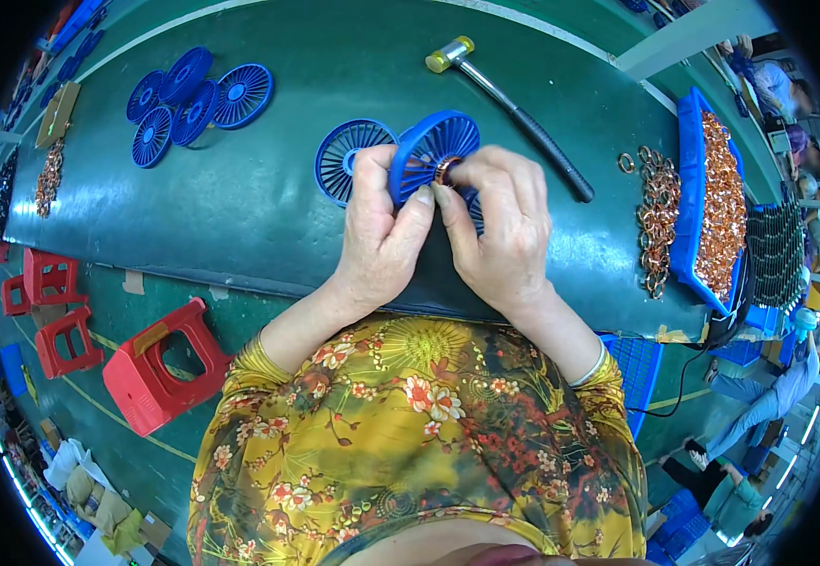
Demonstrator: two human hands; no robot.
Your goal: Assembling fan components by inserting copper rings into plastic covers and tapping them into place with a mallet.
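Observation:
Above the green table, my left hand grips a blue spoked wheel, tilted up on edge, by its rim. At the wheel's hub sits a copper-coloured ring. My right hand is closed, with thumb and fingertips pinched against that ring. Whether the ring is fully seated on the hub is hidden by the fingers. A second blue wheel lies on the table behind my left hand, partly covered by it. More blue spokes show low between my hands, next to the right fingers.
A hammer with yellow faces lies beyond my right hand. Loose copper rings lie beside a blue tray full of them. Several blue wheels form a cluster at the far left. Red stools stand left of the table; other people are at right.

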